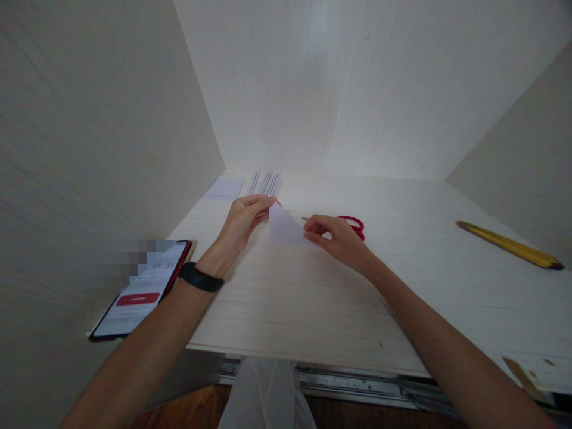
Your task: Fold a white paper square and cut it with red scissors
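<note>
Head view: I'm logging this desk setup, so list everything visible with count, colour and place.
paper piece: one, white, mid-desk, held between both hands
scissors: one pair, red handles, on the desk just behind the right hand
paper strips: several, pale, far desk by the back wall
paper sheet: one, pale, far left of the desk
ruler: one, yellow, right side of the desk
phone: one, red-edged, screen lit, left desk edge
desk: one, pale wood
wristband: one, black, left wrist
left hand: pinching the paper's left edge
right hand: holding the paper's right corner
</note>
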Demonstrator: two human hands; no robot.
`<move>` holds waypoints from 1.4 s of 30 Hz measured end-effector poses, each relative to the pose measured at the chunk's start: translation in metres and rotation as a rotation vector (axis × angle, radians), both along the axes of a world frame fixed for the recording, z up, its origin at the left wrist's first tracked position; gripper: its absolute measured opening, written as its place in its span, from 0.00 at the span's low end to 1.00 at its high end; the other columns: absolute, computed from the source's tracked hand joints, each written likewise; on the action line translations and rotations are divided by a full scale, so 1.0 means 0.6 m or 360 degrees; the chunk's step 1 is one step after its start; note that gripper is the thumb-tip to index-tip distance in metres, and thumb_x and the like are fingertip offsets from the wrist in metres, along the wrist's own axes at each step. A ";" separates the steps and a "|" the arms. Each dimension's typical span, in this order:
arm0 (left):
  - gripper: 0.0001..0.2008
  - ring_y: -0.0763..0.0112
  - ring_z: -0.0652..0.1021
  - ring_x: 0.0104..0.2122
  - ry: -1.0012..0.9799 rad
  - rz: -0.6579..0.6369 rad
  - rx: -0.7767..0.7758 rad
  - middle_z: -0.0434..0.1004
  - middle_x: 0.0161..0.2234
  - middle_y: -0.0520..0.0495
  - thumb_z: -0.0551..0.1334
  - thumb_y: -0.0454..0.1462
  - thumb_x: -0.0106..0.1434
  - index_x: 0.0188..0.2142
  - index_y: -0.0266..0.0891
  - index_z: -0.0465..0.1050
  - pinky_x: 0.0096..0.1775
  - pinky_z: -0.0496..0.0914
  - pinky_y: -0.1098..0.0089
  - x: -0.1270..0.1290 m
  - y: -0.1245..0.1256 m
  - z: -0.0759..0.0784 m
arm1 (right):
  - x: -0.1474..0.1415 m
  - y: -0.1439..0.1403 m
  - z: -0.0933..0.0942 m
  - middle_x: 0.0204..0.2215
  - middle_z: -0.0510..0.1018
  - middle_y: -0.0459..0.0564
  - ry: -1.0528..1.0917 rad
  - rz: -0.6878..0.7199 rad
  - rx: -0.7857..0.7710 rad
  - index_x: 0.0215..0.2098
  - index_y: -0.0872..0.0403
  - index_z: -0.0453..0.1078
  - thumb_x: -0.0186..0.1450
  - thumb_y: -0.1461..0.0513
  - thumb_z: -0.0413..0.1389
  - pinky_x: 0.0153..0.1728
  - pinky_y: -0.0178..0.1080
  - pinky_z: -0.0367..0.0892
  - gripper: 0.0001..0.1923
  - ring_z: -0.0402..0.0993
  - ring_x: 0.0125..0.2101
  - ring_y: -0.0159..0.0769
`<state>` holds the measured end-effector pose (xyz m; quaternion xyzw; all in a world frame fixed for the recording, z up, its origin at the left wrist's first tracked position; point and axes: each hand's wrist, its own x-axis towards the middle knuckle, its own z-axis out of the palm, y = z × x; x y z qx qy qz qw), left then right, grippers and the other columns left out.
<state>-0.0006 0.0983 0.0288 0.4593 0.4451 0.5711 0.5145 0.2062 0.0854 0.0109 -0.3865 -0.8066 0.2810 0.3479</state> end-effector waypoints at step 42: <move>0.11 0.71 0.79 0.32 -0.0193 -0.0683 -0.0151 0.81 0.34 0.44 0.67 0.38 0.56 0.38 0.33 0.77 0.37 0.71 0.73 0.013 -0.008 -0.006 | 0.001 0.012 0.002 0.29 0.76 0.46 0.0763 -0.0022 -0.0603 0.31 0.54 0.71 0.56 0.56 0.61 0.32 0.34 0.64 0.10 0.70 0.29 0.30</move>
